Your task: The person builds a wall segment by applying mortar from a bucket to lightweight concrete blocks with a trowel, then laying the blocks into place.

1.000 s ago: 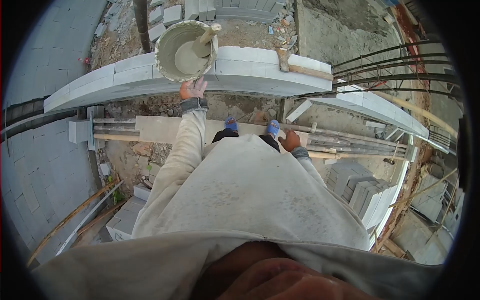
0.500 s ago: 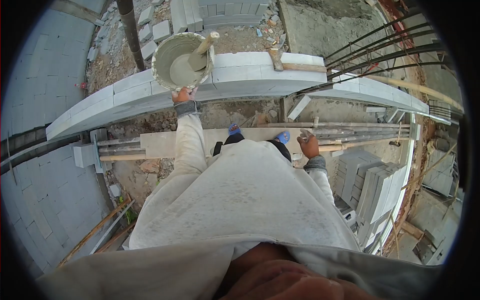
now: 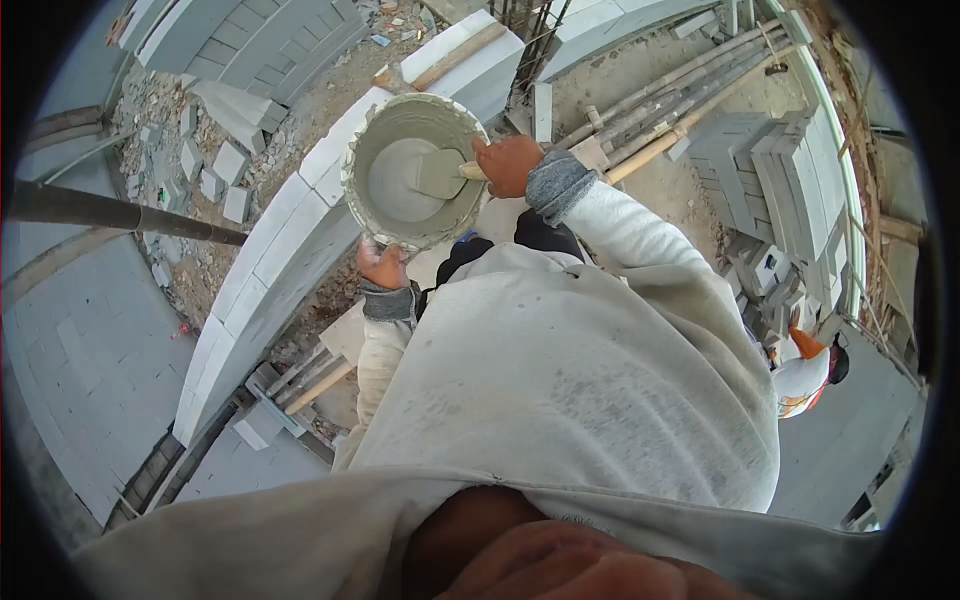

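Observation:
A mortar-crusted bucket (image 3: 384, 125) is tilted toward me near the wall, with wet grey mortar (image 3: 393, 188) at its bottom. My left hand (image 3: 383, 266) is closed on the near lower side of the bucket, its fingers partly hidden beneath. Inside it lies a trowel (image 3: 438, 175), its flat blade coated in mortar. My right hand (image 3: 507, 165) wraps around the trowel's pale handle at the bucket's right rim.
A white block wall (image 3: 258, 262) curves past the bucket. On top rests a wooden-handled hammer or hatchet (image 3: 460, 56). Bamboo poles (image 3: 690, 92) and stacked blocks (image 3: 790, 180) are on the right. Another person (image 3: 803, 375) is at far right. A dark post (image 3: 120, 213) stands left.
My right hand has come up from beside the plank and taken hold of the trowel handle. The bucket has come off the wall top toward me. My view has turned.

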`<state>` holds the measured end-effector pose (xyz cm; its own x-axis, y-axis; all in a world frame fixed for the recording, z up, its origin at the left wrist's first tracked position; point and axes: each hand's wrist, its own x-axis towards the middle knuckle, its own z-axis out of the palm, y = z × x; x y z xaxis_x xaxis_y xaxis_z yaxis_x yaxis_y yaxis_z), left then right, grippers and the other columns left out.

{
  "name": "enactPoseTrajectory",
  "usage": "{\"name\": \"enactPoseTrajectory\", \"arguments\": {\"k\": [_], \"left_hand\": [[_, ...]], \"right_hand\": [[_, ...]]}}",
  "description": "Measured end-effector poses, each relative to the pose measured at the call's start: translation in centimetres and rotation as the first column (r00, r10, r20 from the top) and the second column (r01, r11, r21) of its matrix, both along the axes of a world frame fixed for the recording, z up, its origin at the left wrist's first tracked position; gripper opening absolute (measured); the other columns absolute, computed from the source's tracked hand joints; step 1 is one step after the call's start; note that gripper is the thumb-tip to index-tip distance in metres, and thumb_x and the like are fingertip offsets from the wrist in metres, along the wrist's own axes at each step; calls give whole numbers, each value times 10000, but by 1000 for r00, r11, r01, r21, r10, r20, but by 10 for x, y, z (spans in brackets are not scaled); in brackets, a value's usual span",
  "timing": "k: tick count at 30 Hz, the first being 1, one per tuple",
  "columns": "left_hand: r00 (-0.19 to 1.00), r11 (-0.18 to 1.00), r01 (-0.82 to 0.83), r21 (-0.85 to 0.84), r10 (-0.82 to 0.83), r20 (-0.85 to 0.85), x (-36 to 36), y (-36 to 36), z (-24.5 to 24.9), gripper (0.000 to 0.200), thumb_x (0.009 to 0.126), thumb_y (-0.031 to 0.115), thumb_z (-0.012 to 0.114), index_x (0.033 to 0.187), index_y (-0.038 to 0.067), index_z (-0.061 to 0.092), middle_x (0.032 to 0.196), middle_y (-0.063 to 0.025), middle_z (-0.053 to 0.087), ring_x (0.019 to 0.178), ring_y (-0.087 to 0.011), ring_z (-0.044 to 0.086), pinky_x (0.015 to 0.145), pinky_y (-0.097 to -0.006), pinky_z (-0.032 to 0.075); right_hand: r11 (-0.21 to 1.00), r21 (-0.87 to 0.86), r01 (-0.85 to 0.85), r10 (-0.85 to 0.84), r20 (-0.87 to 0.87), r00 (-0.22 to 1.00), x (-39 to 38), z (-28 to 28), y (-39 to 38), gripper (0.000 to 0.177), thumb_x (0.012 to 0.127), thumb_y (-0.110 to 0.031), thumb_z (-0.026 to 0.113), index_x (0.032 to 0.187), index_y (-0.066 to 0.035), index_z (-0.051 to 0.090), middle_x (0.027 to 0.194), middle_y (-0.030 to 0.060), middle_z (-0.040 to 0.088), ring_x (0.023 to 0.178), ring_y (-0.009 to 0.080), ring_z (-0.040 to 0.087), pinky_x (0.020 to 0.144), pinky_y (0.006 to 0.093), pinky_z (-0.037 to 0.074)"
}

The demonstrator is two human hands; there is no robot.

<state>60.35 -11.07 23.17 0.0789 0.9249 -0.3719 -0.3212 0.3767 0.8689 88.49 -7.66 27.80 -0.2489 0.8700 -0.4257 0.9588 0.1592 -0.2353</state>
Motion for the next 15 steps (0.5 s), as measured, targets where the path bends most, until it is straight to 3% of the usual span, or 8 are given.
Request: {"name": "enactPoseTrajectory", "arguments": {"k": [2, 3, 6, 7, 10, 11, 15], "left_hand": [[982, 983, 184, 18, -184, 33, 41, 9, -35, 552, 690, -90, 437, 1239, -51, 478, 1075, -115, 602, 854, -192, 627, 714, -269, 528], [977, 979, 203, -18, -201, 64, 74, 12, -36, 553, 714, -91, 457, 1265, -40, 448, 1029, -118, 616, 798, -204, 637, 653, -290, 550], [935, 935, 354, 0, -354, 33, 166, 18, -58, 541, 704, -92, 455, 1243, -43, 469, 1009, -116, 620, 786, -199, 634, 636, -275, 532], [876, 877, 476, 69, -466, -126, 195, 21, -56, 506, 696, -88, 466, 1200, -46, 501, 985, -112, 623, 788, -197, 631, 670, -279, 538], [805, 807, 589, 49, -581, -118, 286, 15, -46, 457, 661, -89, 489, 1113, -50, 543, 998, -97, 631, 848, -167, 619, 751, -266, 500], [786, 789, 615, 2, -613, -76, 315, 12, -38, 433, 676, -72, 501, 1106, -39, 546, 982, -85, 626, 828, -147, 607, 729, -263, 495], [635, 637, 765, 93, -721, -277, 414, -7, -41, 367, 700, -53, 517, 1066, -41, 548, 931, -80, 615, 778, -139, 581, 677, -272, 487]], "right_hand": [[990, -108, 88, -95, -55, 994, 41, -2, -19, 341, 744, -200, 660, 1008, 3, 586, 773, 163, 674, 734, 283, 691, 607, 428, 533], [979, -160, 123, -138, -86, 987, 63, 0, -32, 318, 745, -210, 667, 949, 25, 599, 740, 175, 665, 706, 263, 689, 583, 414, 531], [988, 46, 144, -147, 67, 987, 131, 15, -76, 205, 753, -181, 643, 855, -3, 642, 737, 156, 666, 688, 260, 686, 563, 410, 532], [966, 200, 165, -186, 90, 978, 159, 16, -92, 196, 755, -175, 628, 868, -16, 642, 732, 143, 669, 681, 267, 687, 555, 393, 537], [847, 242, 473, -513, 140, 847, 235, -18, -125, 180, 763, -198, 613, 814, -37, 675, 775, 160, 692, 744, 306, 696, 635, 414, 554], [850, 200, 488, -517, 132, 846, 251, -25, -142, 184, 766, -173, 604, 860, -30, 671, 784, 173, 690, 745, 310, 695, 641, 415, 555], [755, -90, 649, -642, 98, 760, 305, 22, -183, 206, 768, -129, 579, 928, -26, 657, 820, 192, 686, 782, 314, 693, 652, 411, 555]]}}
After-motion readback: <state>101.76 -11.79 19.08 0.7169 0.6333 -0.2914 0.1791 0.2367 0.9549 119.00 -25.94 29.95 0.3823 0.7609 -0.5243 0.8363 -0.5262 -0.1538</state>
